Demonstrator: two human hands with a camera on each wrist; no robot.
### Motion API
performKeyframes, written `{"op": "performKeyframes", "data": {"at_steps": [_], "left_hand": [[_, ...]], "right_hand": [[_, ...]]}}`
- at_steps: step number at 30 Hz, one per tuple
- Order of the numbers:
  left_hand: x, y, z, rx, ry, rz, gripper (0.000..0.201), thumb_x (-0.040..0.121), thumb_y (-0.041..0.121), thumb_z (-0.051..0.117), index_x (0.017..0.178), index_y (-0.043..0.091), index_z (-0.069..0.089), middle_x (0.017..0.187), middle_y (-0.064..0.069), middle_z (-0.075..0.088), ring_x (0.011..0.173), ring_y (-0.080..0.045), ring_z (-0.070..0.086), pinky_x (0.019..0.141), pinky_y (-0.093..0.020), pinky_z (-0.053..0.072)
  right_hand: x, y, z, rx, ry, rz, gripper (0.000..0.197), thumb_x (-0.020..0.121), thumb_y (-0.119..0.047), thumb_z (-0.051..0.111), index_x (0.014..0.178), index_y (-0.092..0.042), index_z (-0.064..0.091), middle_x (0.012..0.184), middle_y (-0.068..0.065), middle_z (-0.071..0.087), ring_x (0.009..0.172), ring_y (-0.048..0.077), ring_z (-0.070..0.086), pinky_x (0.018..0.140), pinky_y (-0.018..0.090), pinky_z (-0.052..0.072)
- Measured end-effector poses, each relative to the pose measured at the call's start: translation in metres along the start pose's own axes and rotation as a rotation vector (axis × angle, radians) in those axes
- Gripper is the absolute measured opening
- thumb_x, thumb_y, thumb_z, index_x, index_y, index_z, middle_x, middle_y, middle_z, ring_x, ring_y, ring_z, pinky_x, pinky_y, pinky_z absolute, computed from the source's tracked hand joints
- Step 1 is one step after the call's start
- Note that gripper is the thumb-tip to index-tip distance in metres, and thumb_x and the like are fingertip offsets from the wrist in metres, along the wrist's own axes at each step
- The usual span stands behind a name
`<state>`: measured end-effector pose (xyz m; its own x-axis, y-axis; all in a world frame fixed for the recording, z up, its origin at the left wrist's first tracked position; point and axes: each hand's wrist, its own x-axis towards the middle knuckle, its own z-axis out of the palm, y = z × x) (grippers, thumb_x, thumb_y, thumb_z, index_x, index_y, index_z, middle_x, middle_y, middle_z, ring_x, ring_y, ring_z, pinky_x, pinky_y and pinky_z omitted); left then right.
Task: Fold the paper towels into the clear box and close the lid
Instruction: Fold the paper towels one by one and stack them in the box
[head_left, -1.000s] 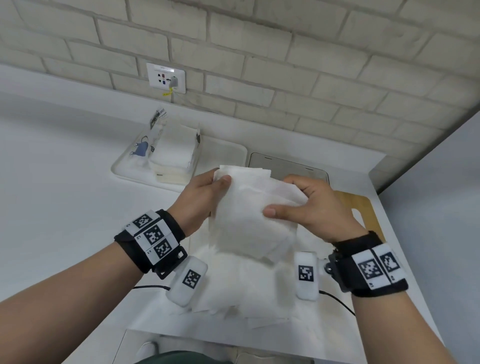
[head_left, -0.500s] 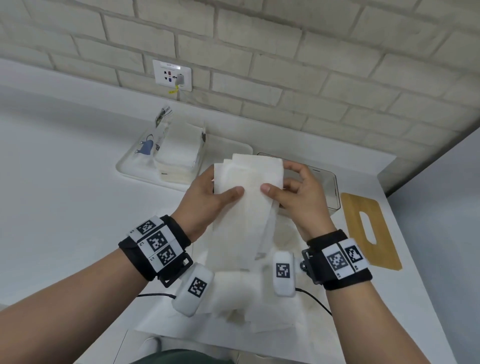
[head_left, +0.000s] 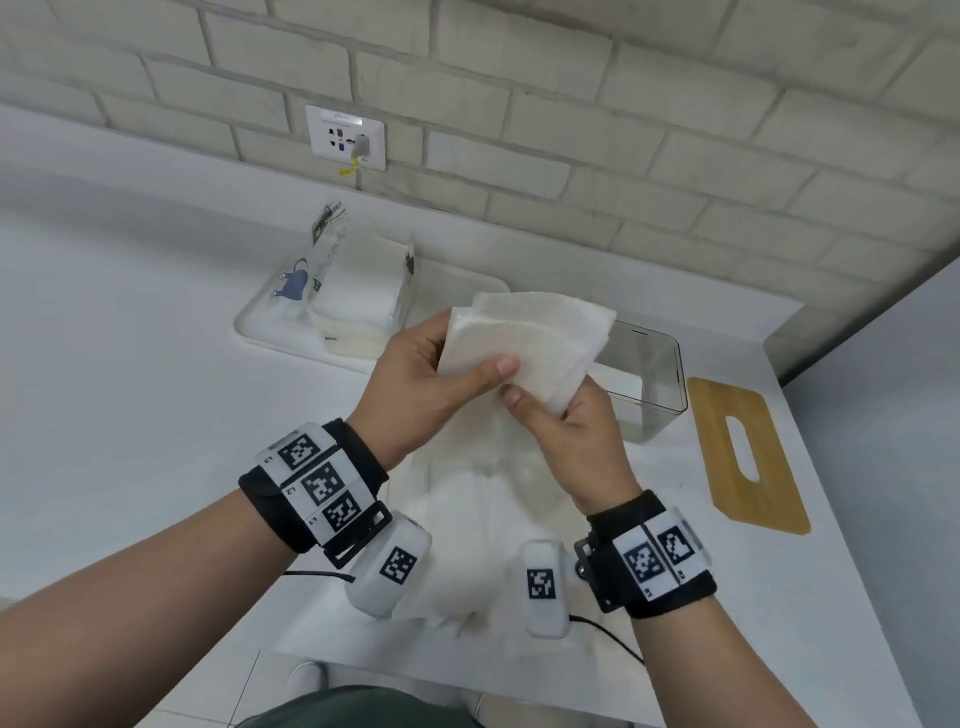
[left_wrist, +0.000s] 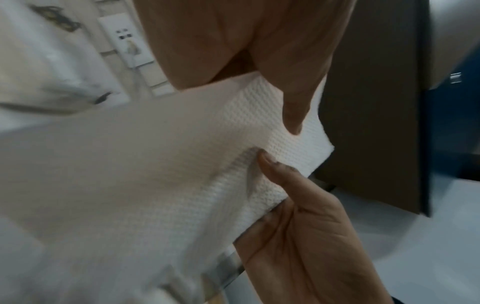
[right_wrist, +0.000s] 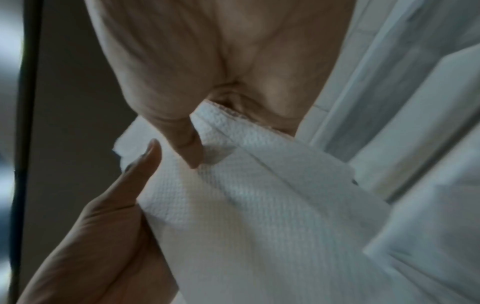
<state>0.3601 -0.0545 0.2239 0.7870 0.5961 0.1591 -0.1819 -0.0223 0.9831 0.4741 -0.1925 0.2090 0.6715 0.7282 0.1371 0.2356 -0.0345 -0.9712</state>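
Observation:
A folded wad of white paper towels (head_left: 530, 343) is held up above the counter by both hands. My left hand (head_left: 441, 384) grips its left side, thumb on the front face. My right hand (head_left: 566, 431) pinches its lower right edge from below. The wrist views show the dimpled towel (left_wrist: 182, 174) (right_wrist: 259, 205) pinched between thumb and fingers. The clear box (head_left: 649, 374) stands open just behind and right of the towels. Its wooden lid (head_left: 748, 457) with a slot lies flat to the right. More loose towels (head_left: 483, 535) lie spread under my hands.
A white tray (head_left: 260, 327) at the back left holds an opened towel pack (head_left: 358, 291). A brick wall with a socket (head_left: 345, 136) runs behind. The counter's right edge is just past the lid, and its front edge is near my body.
The hands folded the hanging towel into a shorter, thicker wad and lifted it toward the box. My right hand dropped from the top edge to the lower right edge.

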Motion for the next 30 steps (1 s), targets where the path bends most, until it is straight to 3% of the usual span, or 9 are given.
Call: {"op": "performKeyframes", "data": {"at_steps": [4, 9, 13, 17, 20, 23, 25, 27, 30], "left_hand": [[-0.009, -0.034, -0.003, 0.079, -0.006, -0.192, 0.036, 0.083, 0.015, 0.085, 0.116, 0.017, 0.072, 0.109, -0.001, 0.079, 0.103, -0.019, 0.076, 0.095, -0.050, 0.059], [-0.013, -0.038, -0.001, 0.058, -0.015, -0.209, 0.037, 0.083, 0.016, 0.085, 0.117, 0.013, 0.073, 0.111, -0.002, 0.079, 0.105, -0.020, 0.075, 0.096, -0.047, 0.060], [-0.007, -0.031, -0.010, 0.149, 0.023, -0.196, 0.031, 0.086, 0.030, 0.083, 0.107, 0.009, 0.076, 0.101, -0.007, 0.080, 0.097, -0.026, 0.077, 0.089, -0.051, 0.061], [-0.002, -0.019, -0.038, 0.302, 0.195, -0.114, 0.014, 0.090, 0.033, 0.078, 0.088, 0.020, 0.076, 0.087, 0.006, 0.080, 0.078, -0.010, 0.076, 0.072, -0.034, 0.063], [0.001, -0.008, -0.072, 0.306, 0.339, -0.091, 0.015, 0.091, 0.036, 0.078, 0.087, 0.022, 0.075, 0.088, 0.009, 0.079, 0.076, -0.004, 0.074, 0.070, -0.027, 0.062], [0.001, -0.003, -0.100, 0.303, 0.426, -0.070, 0.016, 0.092, 0.035, 0.077, 0.091, 0.018, 0.075, 0.092, 0.007, 0.078, 0.076, -0.004, 0.074, 0.065, -0.023, 0.059], [-0.001, -0.004, -0.111, 0.309, 0.464, -0.066, 0.018, 0.092, 0.033, 0.077, 0.096, 0.015, 0.075, 0.092, 0.007, 0.077, 0.076, -0.002, 0.073, 0.064, -0.020, 0.056], [-0.003, -0.007, -0.117, 0.326, 0.487, -0.080, 0.025, 0.091, 0.035, 0.078, 0.100, 0.012, 0.075, 0.094, 0.005, 0.078, 0.079, -0.006, 0.074, 0.068, -0.024, 0.058], [-0.006, -0.010, -0.117, 0.340, 0.470, -0.104, 0.031, 0.090, 0.038, 0.078, 0.100, 0.009, 0.075, 0.095, 0.001, 0.078, 0.082, -0.013, 0.075, 0.073, -0.034, 0.061]], "right_hand": [[-0.014, 0.033, 0.013, -0.086, -0.021, 0.143, 0.059, 0.086, -0.014, 0.076, 0.136, -0.029, 0.051, 0.126, -0.011, 0.066, 0.117, 0.008, 0.064, 0.098, 0.042, 0.055], [-0.013, 0.038, 0.018, -0.032, 0.068, 0.116, 0.050, 0.088, -0.012, 0.069, 0.134, -0.025, 0.054, 0.126, -0.006, 0.067, 0.120, 0.009, 0.063, 0.104, 0.044, 0.051], [-0.009, 0.027, 0.023, -0.001, -0.050, 0.093, 0.065, 0.089, -0.001, 0.066, 0.143, -0.023, 0.037, 0.125, -0.011, 0.062, 0.115, 0.000, 0.061, 0.098, 0.025, 0.052], [-0.016, 0.032, 0.021, -0.153, -0.174, 0.092, 0.086, 0.086, -0.016, 0.078, 0.152, -0.031, 0.027, 0.130, -0.012, 0.051, 0.116, 0.004, 0.056, 0.093, 0.024, 0.052], [-0.035, 0.046, 0.011, -0.528, -0.467, -0.023, 0.067, 0.084, -0.038, 0.079, 0.142, -0.040, 0.046, 0.131, -0.018, 0.050, 0.121, -0.001, 0.047, 0.101, 0.029, 0.045], [-0.061, 0.062, 0.008, -0.887, -0.814, -0.073, 0.078, 0.076, -0.061, 0.077, 0.144, -0.042, 0.043, 0.149, -0.020, 0.035, 0.136, 0.004, 0.028, 0.112, 0.032, 0.033], [-0.072, 0.074, 0.009, -1.008, -0.845, -0.135, 0.075, 0.079, -0.059, 0.073, 0.144, -0.038, 0.044, 0.154, -0.015, 0.031, 0.140, 0.010, 0.026, 0.111, 0.037, 0.032], [-0.075, 0.079, 0.009, -1.024, -0.822, -0.191, 0.057, 0.087, -0.052, 0.067, 0.139, -0.034, 0.053, 0.150, -0.011, 0.041, 0.135, 0.014, 0.038, 0.108, 0.040, 0.036], [-0.072, 0.074, 0.007, -0.969, -0.804, -0.146, 0.039, 0.093, -0.050, 0.061, 0.129, -0.035, 0.063, 0.139, -0.017, 0.052, 0.127, 0.010, 0.047, 0.105, 0.033, 0.038]]}}
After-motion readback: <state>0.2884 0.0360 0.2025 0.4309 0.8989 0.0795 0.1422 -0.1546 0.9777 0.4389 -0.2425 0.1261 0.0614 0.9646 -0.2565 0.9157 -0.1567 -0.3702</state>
